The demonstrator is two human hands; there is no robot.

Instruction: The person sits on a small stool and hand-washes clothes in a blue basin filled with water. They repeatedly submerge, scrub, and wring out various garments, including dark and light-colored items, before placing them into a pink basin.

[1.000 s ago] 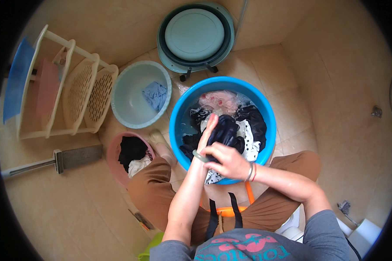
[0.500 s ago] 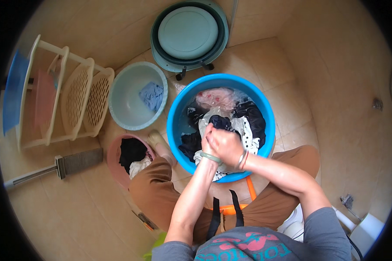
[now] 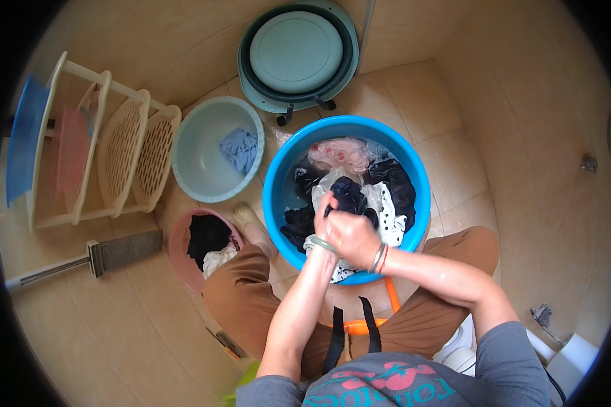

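Both my hands are together over a large blue basin of soaking clothes. My right hand is closed in a fist, its back turned up, on a bunched dark navy cloth. My left hand presses against it from the left, closed round part of the same cloth, its fingers partly hidden. A pale green bangle circles my left wrist. Around the cloth lie a white dotted garment, a pink garment and a black garment, wet in the water.
A pale green basin with a light blue cloth stands to the left. Nearer me, a pink basin holds black and white clothes. A folded green basin leans at the back. A cream rack and a flat mop are at left.
My right hand has slid a little back toward me over my left, leaving more of the navy cloth showing. The left hand stays almost in place, and the whole view has shifted slightly.
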